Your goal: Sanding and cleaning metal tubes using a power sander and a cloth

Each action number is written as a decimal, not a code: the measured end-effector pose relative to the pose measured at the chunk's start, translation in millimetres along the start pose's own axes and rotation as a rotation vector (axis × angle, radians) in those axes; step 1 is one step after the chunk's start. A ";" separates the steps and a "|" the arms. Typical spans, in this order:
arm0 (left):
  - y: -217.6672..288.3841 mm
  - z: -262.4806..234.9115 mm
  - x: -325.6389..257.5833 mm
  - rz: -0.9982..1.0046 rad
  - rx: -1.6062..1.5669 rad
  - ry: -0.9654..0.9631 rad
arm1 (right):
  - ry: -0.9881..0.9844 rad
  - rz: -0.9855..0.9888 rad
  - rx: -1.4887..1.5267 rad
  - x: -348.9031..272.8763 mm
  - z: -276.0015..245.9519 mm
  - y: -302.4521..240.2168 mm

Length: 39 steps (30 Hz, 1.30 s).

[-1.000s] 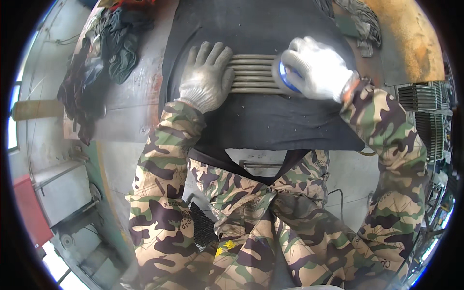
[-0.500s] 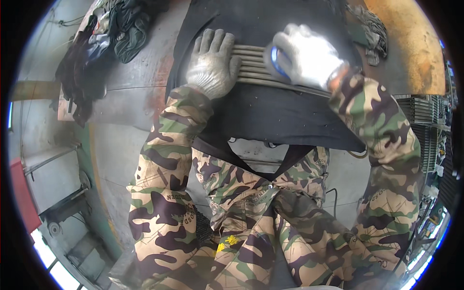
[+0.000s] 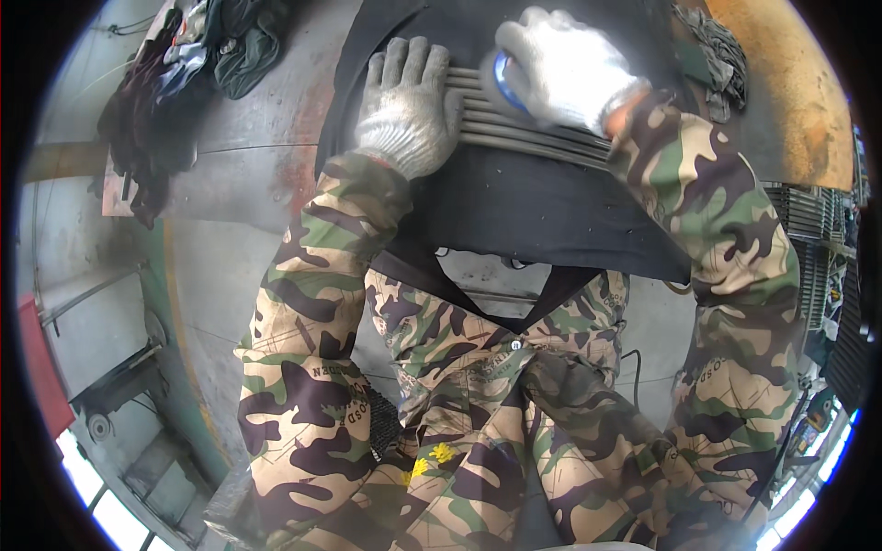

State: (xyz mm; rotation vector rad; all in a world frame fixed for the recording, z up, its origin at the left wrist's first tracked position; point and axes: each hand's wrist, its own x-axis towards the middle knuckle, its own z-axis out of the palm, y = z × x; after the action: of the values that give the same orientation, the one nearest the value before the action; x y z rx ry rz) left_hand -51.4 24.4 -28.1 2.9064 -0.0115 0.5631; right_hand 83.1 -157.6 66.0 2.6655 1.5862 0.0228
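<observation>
While the head view has tipped further forward than it was a second ago, the bundle of grey rods now sits nearer the top of the picture, and both gloved hands have kept their places on it. The left hand lies flat with fingers spread over the left end of the rods, pressing down rather than closing round them, so its grip is released. The right hand is curled over the rods just right of the left hand, clenched on a blue roll whose edge peeps out from under the glove; it has slid a little leftward along the rods, closer to the left hand than before. The rods rest across a black sheet that covers the bench, and they now run more slanted, dropping toward the right. Left of the rods, a heap of dark cloth lies on the bench; right of them, a rust-coloured patch shows. Judging by this, the work along the rods is under way, with the bundle pinned steady.
</observation>
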 end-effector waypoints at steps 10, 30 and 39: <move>-11.1 0.1 -15.3 -0.025 -0.047 -0.018 | 0.040 0.003 0.026 8.1 10.3 -6.3; 22.2 7.0 30.6 0.097 -0.070 -0.064 | -0.012 0.075 -0.041 -50.8 -13.3 30.9; 25.1 8.9 44.0 0.027 0.066 -0.030 | 0.083 0.101 -0.068 -84.0 -13.6 50.8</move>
State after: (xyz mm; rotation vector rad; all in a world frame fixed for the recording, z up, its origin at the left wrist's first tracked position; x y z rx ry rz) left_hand -8.3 -0.7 -15.5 2.9830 -0.0362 0.5338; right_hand 87.2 -255.3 82.4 2.7223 1.4428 0.1897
